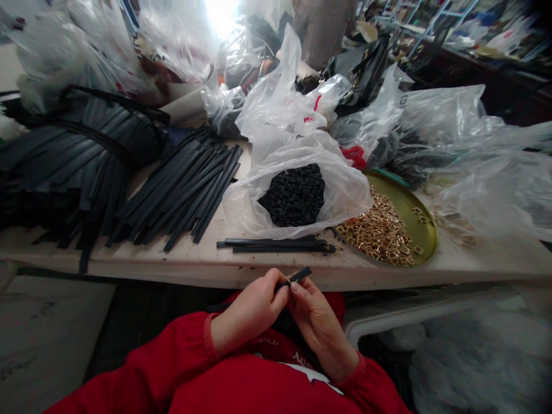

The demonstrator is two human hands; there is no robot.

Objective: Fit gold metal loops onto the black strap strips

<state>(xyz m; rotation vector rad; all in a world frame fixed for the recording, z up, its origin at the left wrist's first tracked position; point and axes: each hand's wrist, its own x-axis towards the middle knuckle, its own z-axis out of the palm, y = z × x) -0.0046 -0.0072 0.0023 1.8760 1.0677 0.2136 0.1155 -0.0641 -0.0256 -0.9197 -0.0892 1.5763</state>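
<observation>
My left hand (252, 302) and my right hand (317, 319) meet in front of the table's edge, fingers closed on one black strap (302, 273). A small gold buckle (288, 280) shows between the fingertips, at the strap; how far it is threaded I cannot tell. The strap's free end sticks up to the right, past my right thumb. Just beyond my hands, several black straps (276, 247) lie along the table, with gold pieces at their right ends. Behind them, an open white plastic bag (241, 204) holds many small black loops (295, 195).
To the right, a round gold-coloured tray (425, 230) carries a heap of gold buckles (382, 233). Loose black straps (176, 184) and a large tied bundle (77, 155) cover the table's left side. Clear plastic bags (448, 109) crowd the back. A person stands beyond.
</observation>
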